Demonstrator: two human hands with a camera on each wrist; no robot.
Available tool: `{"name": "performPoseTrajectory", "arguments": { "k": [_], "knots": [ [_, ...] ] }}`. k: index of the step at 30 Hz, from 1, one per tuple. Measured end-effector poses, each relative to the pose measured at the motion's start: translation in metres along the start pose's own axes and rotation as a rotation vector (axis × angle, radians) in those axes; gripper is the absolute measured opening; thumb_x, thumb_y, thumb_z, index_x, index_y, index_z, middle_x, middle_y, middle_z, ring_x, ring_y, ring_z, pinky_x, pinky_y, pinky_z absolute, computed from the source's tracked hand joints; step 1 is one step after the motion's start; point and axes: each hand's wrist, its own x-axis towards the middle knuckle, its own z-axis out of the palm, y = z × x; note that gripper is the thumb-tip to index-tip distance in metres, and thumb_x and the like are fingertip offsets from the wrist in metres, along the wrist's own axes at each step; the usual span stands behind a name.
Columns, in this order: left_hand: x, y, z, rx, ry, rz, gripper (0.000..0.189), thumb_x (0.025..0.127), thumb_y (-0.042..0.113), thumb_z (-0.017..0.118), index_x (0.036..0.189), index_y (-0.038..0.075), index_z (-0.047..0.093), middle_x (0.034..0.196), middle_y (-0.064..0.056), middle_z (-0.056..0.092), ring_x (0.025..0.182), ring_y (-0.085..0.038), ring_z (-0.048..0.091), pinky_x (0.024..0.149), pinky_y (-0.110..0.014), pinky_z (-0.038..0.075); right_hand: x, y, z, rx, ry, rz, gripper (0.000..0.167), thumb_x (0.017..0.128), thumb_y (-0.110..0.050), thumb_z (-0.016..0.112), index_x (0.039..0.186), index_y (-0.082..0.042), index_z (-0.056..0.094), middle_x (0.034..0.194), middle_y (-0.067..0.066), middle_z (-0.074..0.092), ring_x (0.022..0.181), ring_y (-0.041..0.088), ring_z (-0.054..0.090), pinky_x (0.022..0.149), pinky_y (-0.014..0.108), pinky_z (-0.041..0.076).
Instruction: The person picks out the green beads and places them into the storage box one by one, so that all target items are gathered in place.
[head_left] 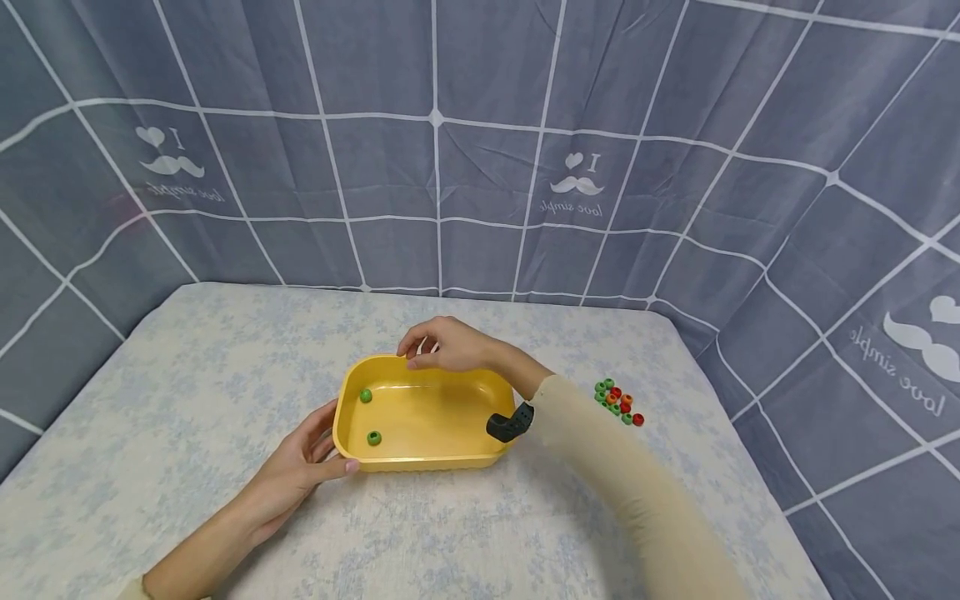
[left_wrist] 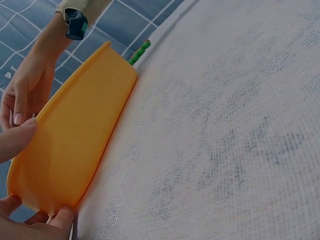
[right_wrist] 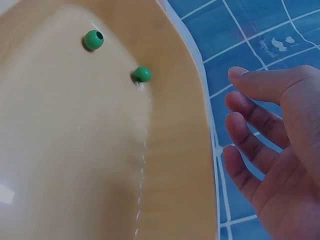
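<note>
A yellow plastic tray (head_left: 435, 423) stands on the cloth, with two green beads inside near its left end: one bead (head_left: 366, 396) towards the back, another bead (head_left: 374, 437) towards the front. My left hand (head_left: 303, 467) grips the tray's left end, thumb at the rim and fingers around the outer wall. Above the far rim hovers my right hand (head_left: 452, 344), its fingers loosely bent. The right wrist view shows that hand (right_wrist: 285, 150) apart from the rim, with nothing between thumb and fingers. Both green beads (right_wrist: 142, 74) show holes.
To the right of the tray lies a cluster of several green, red and orange beads (head_left: 613, 398). A pale floral cloth (head_left: 225, 358) covers the table. Grey-blue checked curtains (head_left: 390, 167) hang at the back and sides. A dark band (head_left: 510, 423) circles the right wrist.
</note>
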Motion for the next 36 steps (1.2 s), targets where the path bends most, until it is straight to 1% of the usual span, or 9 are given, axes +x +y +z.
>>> {"name": "performPoseTrajectory", "arguments": {
  "k": [7,13,21,27,31,34,36],
  "knots": [
    [0.001,-0.001,0.0,-0.03,-0.002,0.001,0.102,0.094,0.009,0.077,0.168,0.013,0.007,0.172,-0.012,0.004,0.155,-0.036,0.016,0.104,-0.027,0.047,-0.011,0.006,-0.004,-0.013,0.006,0.014,0.023,0.1,-0.011,0.071,0.12,0.001,0.074,0.104,0.0,0.071,0.095,0.015,0.066,0.087,0.024,0.054],
    [0.0,-0.001,-0.001,-0.026,0.001,0.014,0.101,0.095,0.007,0.077,0.168,0.012,0.007,0.172,-0.014,0.004,0.155,-0.038,0.015,0.104,-0.027,0.047,-0.023,0.013,-0.009,-0.022,0.011,0.032,0.023,0.1,-0.011,0.071,0.119,0.001,0.073,0.106,0.001,0.072,0.096,0.015,0.066,0.087,0.025,0.054],
    [0.001,-0.001,0.0,-0.037,0.003,0.013,0.101,0.094,0.007,0.077,0.167,0.012,0.007,0.172,-0.015,0.005,0.154,-0.039,0.015,0.104,-0.027,0.047,-0.046,0.027,-0.022,0.02,0.068,0.106,0.021,0.099,-0.012,0.073,0.117,-0.002,0.075,0.105,-0.003,0.073,0.096,0.016,0.065,0.088,0.029,0.055],
    [0.0,0.001,0.002,-0.033,0.011,0.014,0.101,0.094,0.006,0.077,0.168,0.012,0.008,0.171,-0.016,0.007,0.154,-0.039,0.016,0.104,-0.026,0.046,-0.063,0.036,-0.029,0.006,0.093,0.137,0.023,0.099,-0.013,0.073,0.119,-0.002,0.074,0.106,-0.002,0.072,0.096,0.018,0.065,0.09,0.031,0.056],
    [0.0,0.001,0.001,-0.04,0.008,0.015,0.101,0.094,0.006,0.077,0.168,0.013,0.009,0.171,-0.016,0.007,0.154,-0.039,0.017,0.104,-0.025,0.046,-0.075,0.042,-0.034,-0.001,0.114,0.146,0.025,0.099,-0.012,0.072,0.12,0.0,0.073,0.107,0.002,0.071,0.096,0.018,0.065,0.093,0.033,0.055],
    [0.0,0.001,0.001,-0.034,0.004,0.015,0.101,0.094,0.006,0.077,0.168,0.013,0.008,0.171,-0.016,0.007,0.154,-0.039,0.016,0.104,-0.026,0.046,-0.084,0.045,-0.038,0.018,0.137,0.156,0.022,0.099,-0.009,0.072,0.119,-0.001,0.074,0.11,0.01,0.071,0.095,0.02,0.065,0.094,0.038,0.056],
    [-0.001,0.0,0.0,-0.024,0.004,0.014,0.101,0.094,0.007,0.077,0.168,0.013,0.008,0.171,-0.016,0.006,0.154,-0.04,0.015,0.105,-0.027,0.046,-0.09,0.047,-0.041,0.024,0.152,0.164,0.02,0.099,-0.009,0.072,0.118,-0.004,0.074,0.11,0.01,0.072,0.095,0.021,0.065,0.094,0.039,0.056]
  ]
}}
